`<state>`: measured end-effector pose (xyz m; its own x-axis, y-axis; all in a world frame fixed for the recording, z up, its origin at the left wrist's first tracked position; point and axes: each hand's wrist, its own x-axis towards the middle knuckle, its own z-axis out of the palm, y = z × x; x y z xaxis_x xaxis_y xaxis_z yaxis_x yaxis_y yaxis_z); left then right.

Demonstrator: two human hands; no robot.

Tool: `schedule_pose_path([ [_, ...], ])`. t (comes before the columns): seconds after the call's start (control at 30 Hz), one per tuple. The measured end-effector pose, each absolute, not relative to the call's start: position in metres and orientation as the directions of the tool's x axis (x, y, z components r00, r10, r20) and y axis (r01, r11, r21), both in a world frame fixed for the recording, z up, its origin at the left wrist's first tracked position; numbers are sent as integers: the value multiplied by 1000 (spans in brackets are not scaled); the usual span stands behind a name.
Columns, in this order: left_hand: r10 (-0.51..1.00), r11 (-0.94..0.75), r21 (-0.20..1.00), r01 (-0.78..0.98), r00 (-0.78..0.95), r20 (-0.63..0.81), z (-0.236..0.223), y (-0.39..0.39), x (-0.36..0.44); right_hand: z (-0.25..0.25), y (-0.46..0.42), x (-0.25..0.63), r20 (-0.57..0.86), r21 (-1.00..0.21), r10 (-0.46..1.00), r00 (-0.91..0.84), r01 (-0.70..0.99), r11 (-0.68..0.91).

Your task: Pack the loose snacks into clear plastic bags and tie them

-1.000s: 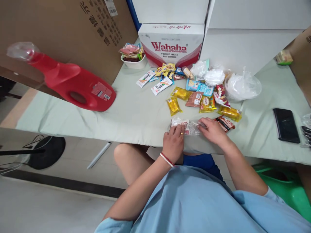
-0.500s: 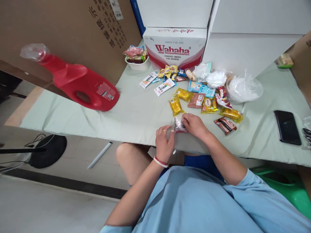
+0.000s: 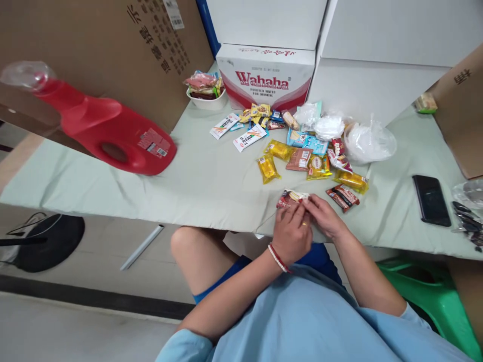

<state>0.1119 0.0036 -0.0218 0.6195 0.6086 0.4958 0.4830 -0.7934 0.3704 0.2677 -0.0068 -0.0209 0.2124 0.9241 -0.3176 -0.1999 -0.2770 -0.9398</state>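
A small snack packet (image 3: 290,197), dark red and white with a picture on it, is at the table's near edge. My right hand (image 3: 323,216) pinches its right end between thumb and fingers. My left hand (image 3: 292,234), with a ring and a beaded bracelet, has its fingers closed over the packet's lower edge, so part of the wrapper is hidden. Just beyond lie yellow-wrapped snacks (image 3: 267,168), a brown packet (image 3: 299,159) and a gold packet (image 3: 318,167). To the right of my hands is a dark brown packet (image 3: 342,197).
Two white stick packets (image 3: 249,137) and plastic-wrapped white bowls (image 3: 370,141) lie farther back. A Wahaha box (image 3: 266,78) stands behind, beside a tub of snacks (image 3: 207,103). A red jug (image 3: 121,136) lies left; a phone (image 3: 431,200) lies right.
The packet is turned over, its printed side now showing, and has shifted right. My left hand has moved right onto it; my right hand still grips it. The view has shifted slightly.
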Motion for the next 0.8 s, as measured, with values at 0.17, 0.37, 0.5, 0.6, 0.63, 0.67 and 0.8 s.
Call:
schedule_pose_path([
  [0.17, 407, -899, 343, 270, 806, 430, -27, -2, 117, -31, -12, 271, -354, -913, 896, 268, -305, -270],
  [0.37, 394, -876, 446, 184, 806, 441, -11, 34, 72, -5, -33, 314, -123, -992, 852, 510, -64, -105],
  [0.5, 618, -784, 404, 471, 651, 441, -27, 79, 22, 21, -48, 405, 83, -985, 566, 820, -17, 169],
  [0.6, 687, -717, 270, 643, 582, 436, -47, 97, 6, 19, -32, 492, 37, -971, 386, 922, -59, 232],
  [0.63, 697, -694, 215, 687, 565, 442, -52, 98, 6, 13, -21, 519, -21, -970, 327, 945, -99, 224],
  [0.67, 695, -682, 162, 713, 563, 447, -56, 97, 7, 6, -7, 544, -77, -972, 252, 965, -128, 196],
  [0.8, 635, -709, 25, 704, 623, 457, -61, 91, 17, -22, 61, 614, -245, -969, 42, 969, -242, -52],
])
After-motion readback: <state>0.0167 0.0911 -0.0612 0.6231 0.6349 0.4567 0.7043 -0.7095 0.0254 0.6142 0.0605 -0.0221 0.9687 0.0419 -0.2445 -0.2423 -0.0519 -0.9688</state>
